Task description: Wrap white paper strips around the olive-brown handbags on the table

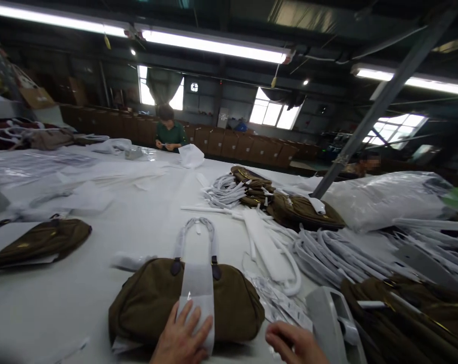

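A dark olive handbag [149,298] lies on the table in front of me, its wrapped handles [213,235] pointing away. A strip of white wrapping sheet [197,280] runs down over the bag's middle. My left hand [185,336] rests flat on this strip with its fingers spread. Off the bag's lower right side, my right hand [295,344] has its fingers curled together. Whatever is between them, if anything, I cannot make out. Close to the right of that hand stands a grey tape dispenser [322,316]. Clear plastic packets [278,298] lie between the bag and the dispenser.
Another olive bag [61,240] with a white band lies at left. Stacked olive bags [300,210], white wrapped straps [335,253] and more bags [411,313] crowd the right. A metal post [373,116] rises there. Across the table [153,222] is a person in green [170,134].
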Available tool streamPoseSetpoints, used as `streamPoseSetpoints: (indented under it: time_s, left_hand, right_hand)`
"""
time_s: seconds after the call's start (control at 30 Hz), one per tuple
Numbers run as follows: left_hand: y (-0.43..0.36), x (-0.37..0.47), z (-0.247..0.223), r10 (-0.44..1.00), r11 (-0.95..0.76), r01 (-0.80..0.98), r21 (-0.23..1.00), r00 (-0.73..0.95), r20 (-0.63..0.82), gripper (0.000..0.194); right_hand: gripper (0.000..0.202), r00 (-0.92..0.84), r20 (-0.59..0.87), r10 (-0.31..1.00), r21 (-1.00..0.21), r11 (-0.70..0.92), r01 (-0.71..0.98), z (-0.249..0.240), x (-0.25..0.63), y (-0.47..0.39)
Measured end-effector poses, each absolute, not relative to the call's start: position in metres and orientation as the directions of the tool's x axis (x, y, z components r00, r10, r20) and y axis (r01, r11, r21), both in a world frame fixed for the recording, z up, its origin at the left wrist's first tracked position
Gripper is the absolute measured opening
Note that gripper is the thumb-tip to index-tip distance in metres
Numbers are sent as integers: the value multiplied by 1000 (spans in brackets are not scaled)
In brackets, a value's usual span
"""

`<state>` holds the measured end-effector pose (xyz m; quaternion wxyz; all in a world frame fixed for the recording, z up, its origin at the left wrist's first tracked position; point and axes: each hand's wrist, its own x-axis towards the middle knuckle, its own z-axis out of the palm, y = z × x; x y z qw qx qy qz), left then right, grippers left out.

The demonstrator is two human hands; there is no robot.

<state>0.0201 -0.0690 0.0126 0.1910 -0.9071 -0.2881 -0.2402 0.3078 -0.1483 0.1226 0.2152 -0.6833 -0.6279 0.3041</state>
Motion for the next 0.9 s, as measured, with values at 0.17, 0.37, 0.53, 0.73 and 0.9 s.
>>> streamPoseSetpoints:
  time_s: [0.17,0.37,0.53,0.73,0.9]
  left_hand:
    - [-69,21,10,449,-744,634,-210,707,546,62]
    - [-65,24,-4,457,-735,655,-176,670,585,57]
    - [-56,20,-11,368,-742,612,-275,714,595,52]
    - [-52,18,-12,327,-739,614,-278,688,648,46]
    - [-56,35,-38,393,-677,711,-187,565,725,36]
  right_hand:
    - [20,-545,-190,817,-508,394,766,156,247,-43]
    - [22,-694,-390,605,-209,676,707,136,204,23]
    - [12,-629,-412,659,-130,640,757,107,180,35]
    - [48,-482,-385,787,-110,479,871,95,188,56]
    - [29,-426,-291,856,-239,366,899,97,206,35]
